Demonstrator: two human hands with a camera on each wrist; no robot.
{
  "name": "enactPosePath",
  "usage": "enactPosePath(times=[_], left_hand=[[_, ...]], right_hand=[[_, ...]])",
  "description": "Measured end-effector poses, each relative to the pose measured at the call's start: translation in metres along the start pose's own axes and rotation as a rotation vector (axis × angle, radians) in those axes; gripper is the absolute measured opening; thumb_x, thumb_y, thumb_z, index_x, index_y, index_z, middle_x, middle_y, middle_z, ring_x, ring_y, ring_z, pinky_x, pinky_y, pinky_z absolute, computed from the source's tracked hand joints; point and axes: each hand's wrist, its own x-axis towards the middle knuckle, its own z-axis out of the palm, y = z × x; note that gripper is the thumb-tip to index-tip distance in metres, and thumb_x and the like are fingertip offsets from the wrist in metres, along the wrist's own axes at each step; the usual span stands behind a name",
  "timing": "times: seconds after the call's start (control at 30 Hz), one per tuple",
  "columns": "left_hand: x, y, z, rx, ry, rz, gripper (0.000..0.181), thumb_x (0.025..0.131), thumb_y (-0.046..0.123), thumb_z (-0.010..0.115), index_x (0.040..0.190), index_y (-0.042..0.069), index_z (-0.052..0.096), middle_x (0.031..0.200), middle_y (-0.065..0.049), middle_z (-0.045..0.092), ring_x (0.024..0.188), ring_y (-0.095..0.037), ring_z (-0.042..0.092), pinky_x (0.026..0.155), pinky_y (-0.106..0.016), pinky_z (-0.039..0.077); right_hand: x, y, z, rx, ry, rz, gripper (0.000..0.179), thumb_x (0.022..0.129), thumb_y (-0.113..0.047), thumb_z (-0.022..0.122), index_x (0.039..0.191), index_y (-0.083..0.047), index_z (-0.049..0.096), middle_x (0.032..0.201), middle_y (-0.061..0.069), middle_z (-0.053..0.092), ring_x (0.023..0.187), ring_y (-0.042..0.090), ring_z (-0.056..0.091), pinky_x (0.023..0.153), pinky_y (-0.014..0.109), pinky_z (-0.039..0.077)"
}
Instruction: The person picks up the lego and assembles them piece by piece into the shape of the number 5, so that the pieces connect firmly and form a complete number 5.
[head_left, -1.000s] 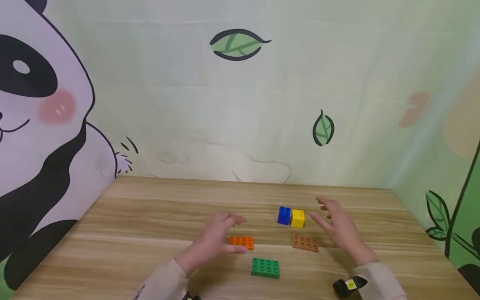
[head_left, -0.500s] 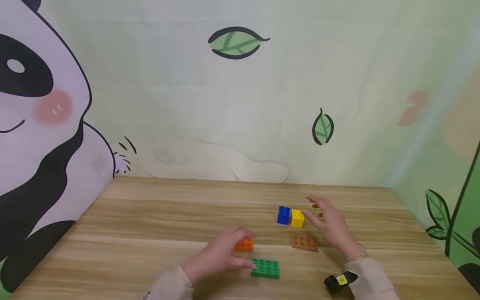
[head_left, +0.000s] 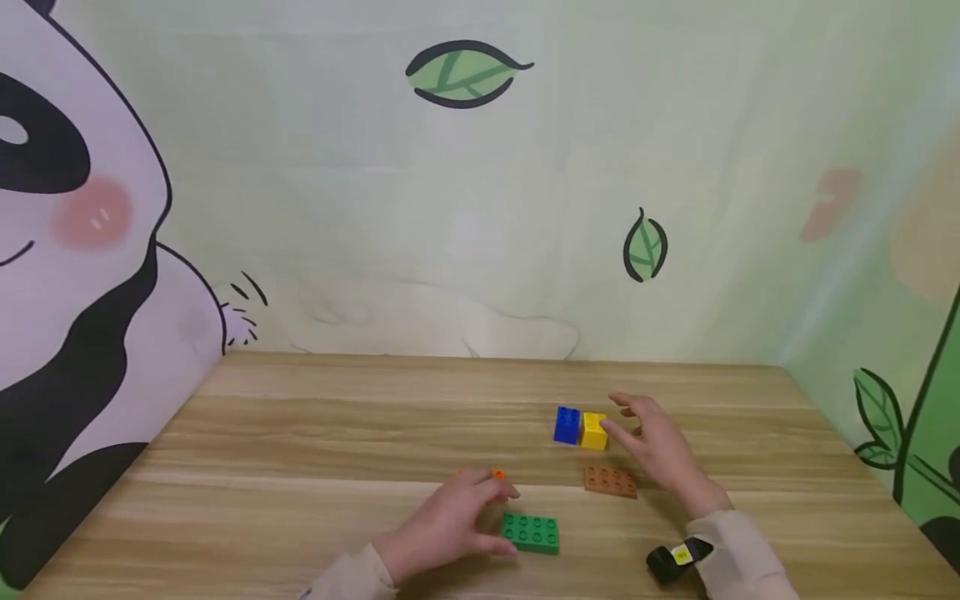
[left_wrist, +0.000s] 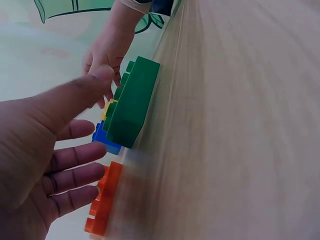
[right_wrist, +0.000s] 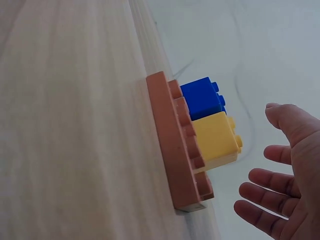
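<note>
My left hand (head_left: 453,521) hovers at the left end of the green building brick (head_left: 531,532), thumb and fingers spread on either side of it with nothing gripped. Behind that hand, mostly hidden in the head view, lies the orange brick (left_wrist: 106,200). My right hand (head_left: 663,450) is spread beside the yellow brick (head_left: 594,431), its thumb tip overlapping the brick's right edge in the head view; a gap shows in the right wrist view. The blue brick (head_left: 567,425) stands just left of the yellow one. A flat brown brick (right_wrist: 172,145) lies nearer, below the right hand.
All the bricks sit on a wood-grain table (head_left: 300,433). Behind it hangs a pale green cloth backdrop (head_left: 360,208) with a printed panda and leaves. A black wrist strap (head_left: 678,560) is on the right sleeve.
My left hand has moved right and nearer, from the orange brick to the green one. My right hand has shifted left towards the yellow brick. The bricks stay in place.
</note>
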Motion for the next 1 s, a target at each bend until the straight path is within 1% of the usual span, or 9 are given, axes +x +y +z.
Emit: enactPosePath(times=[0.1, 0.27, 0.4, 0.5, 0.63, 0.83, 1.0], left_hand=[[0.0, -0.001, 0.002, 0.015, -0.019, -0.008, 0.052, 0.075, 0.043, 0.079, 0.117, 0.018, 0.064, 0.107, 0.005, 0.061, 0.099, -0.008, 0.056, 0.091, -0.027, 0.049], [0.0, -0.004, 0.008, 0.036, -0.035, 0.002, 0.046, 0.077, 0.042, 0.078, 0.113, 0.019, 0.065, 0.107, 0.007, 0.062, 0.101, -0.007, 0.055, 0.093, -0.027, 0.048], [-0.001, -0.005, 0.013, 0.019, -0.011, 0.014, 0.039, 0.078, 0.038, 0.078, 0.11, 0.019, 0.066, 0.105, 0.007, 0.061, 0.1, -0.007, 0.054, 0.091, -0.027, 0.048], [-0.002, -0.005, 0.015, -0.015, 0.005, 0.0, 0.036, 0.078, 0.036, 0.078, 0.108, 0.019, 0.067, 0.102, 0.008, 0.061, 0.096, -0.005, 0.053, 0.087, -0.024, 0.048], [-0.002, -0.004, 0.016, -0.044, 0.017, -0.039, 0.035, 0.078, 0.035, 0.078, 0.108, 0.019, 0.067, 0.101, 0.008, 0.06, 0.095, -0.005, 0.052, 0.086, -0.024, 0.047], [0.001, -0.003, 0.02, -0.029, 0.063, -0.055, 0.036, 0.078, 0.033, 0.079, 0.108, 0.018, 0.067, 0.099, 0.007, 0.061, 0.093, -0.005, 0.052, 0.085, -0.023, 0.047], [0.001, -0.003, 0.022, -0.019, 0.101, -0.056, 0.036, 0.077, 0.031, 0.08, 0.107, 0.016, 0.067, 0.096, 0.006, 0.061, 0.089, -0.005, 0.053, 0.081, -0.022, 0.048]], right_hand=[[0.001, -0.001, 0.001, 0.0, -0.012, -0.002, 0.05, 0.095, -0.029, 0.06, 0.134, -0.001, 0.05, 0.133, 0.023, 0.053, 0.113, 0.037, 0.056, 0.087, 0.049, 0.053], [0.001, 0.0, 0.005, -0.005, -0.038, -0.001, 0.049, 0.093, -0.028, 0.063, 0.133, -0.001, 0.051, 0.131, 0.023, 0.055, 0.111, 0.037, 0.057, 0.085, 0.048, 0.054], [0.001, 0.001, 0.008, -0.008, -0.065, 0.008, 0.048, 0.093, -0.025, 0.064, 0.132, -0.001, 0.051, 0.128, 0.022, 0.057, 0.11, 0.036, 0.059, 0.086, 0.047, 0.054], [0.0, 0.002, 0.009, -0.009, -0.081, 0.009, 0.046, 0.092, -0.022, 0.064, 0.131, -0.001, 0.052, 0.125, 0.022, 0.058, 0.107, 0.035, 0.06, 0.085, 0.047, 0.054], [0.0, 0.003, 0.011, -0.001, -0.094, 0.004, 0.046, 0.092, -0.02, 0.064, 0.131, 0.0, 0.052, 0.123, 0.021, 0.06, 0.106, 0.035, 0.06, 0.085, 0.046, 0.054], [0.0, 0.003, 0.011, -0.004, -0.113, 0.02, 0.047, 0.092, -0.019, 0.064, 0.133, -0.001, 0.05, 0.124, 0.021, 0.059, 0.108, 0.034, 0.059, 0.087, 0.047, 0.054], [0.0, 0.0, 0.01, 0.0, -0.12, 0.02, 0.047, 0.093, -0.019, 0.063, 0.134, 0.0, 0.049, 0.123, 0.022, 0.06, 0.105, 0.034, 0.061, 0.084, 0.045, 0.055]])
